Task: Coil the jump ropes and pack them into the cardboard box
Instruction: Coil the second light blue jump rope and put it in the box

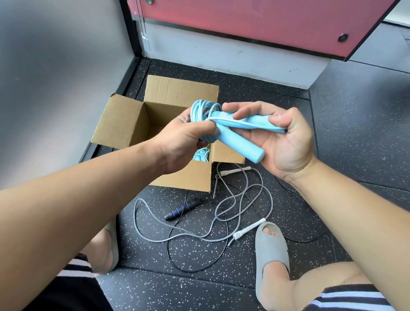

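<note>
A: What is the biggest thing down there?
B: The speckled black floor [281, 125], and on it an open cardboard box [121, 120], brown, all four flaps folded outward. A bit of light blue cord [202, 154] shows inside, near its front wall.

A: And the rope in hand?
B: A light blue jump rope [202, 108], held above the box. Its cord is gathered into a bundle of loops, and its two smooth, matte blue handles [240, 142] cross each other. The left hand [183, 143] is closed around the looped cord where it meets the handles. The right hand [281, 139] is clasped on the upper handle, thumb on top, while the lower handle lies across its palm.

A: Anything loose?
B: A grey jump rope [244, 198] sprawls uncoiled on the floor before the box, with thin white handles. Tangled with it lies a thin black jump rope [172, 256] with one black, blue-ringed handle [182, 209] in view.
</note>
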